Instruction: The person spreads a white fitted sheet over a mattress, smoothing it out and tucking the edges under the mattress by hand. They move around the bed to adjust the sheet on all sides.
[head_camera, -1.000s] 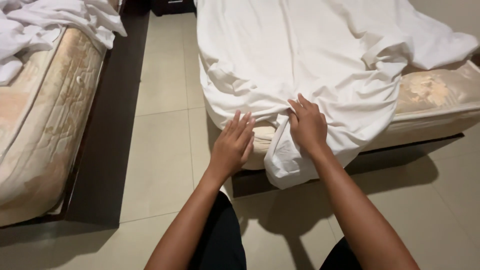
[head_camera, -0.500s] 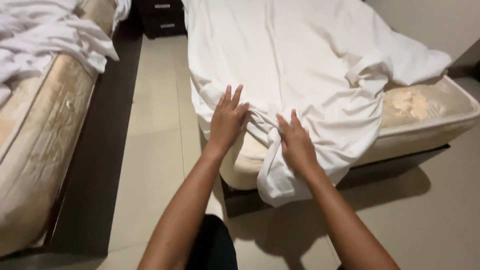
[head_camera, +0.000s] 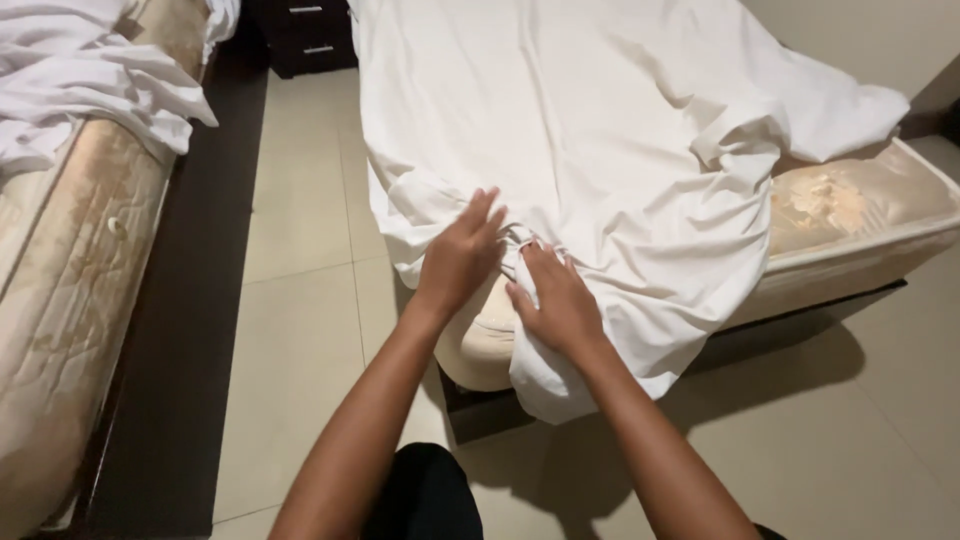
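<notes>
A white sheet (head_camera: 600, 130) lies crumpled over a mattress (head_camera: 860, 215) whose near corner is bare and beige. My left hand (head_camera: 462, 252) rests flat on the sheet at that corner, fingers spread and pointing away from me. My right hand (head_camera: 556, 302) presses on a bunched fold of the sheet that hangs down over the corner, its fingers curled into the cloth beside the left hand. The two hands almost touch. The sheet's right part is rumpled and leaves the mattress side uncovered.
A second mattress (head_camera: 70, 290) with a pile of white bedding (head_camera: 80, 80) stands at the left across a tiled aisle (head_camera: 300, 300). A dark cabinet with drawers (head_camera: 310, 35) sits at the far end. The dark bed base (head_camera: 480, 415) shows under the near corner.
Both hands have come closer together at the mattress corner. The left hand slid right along the sheet's edge and the right hand gathered the hanging fold.
</notes>
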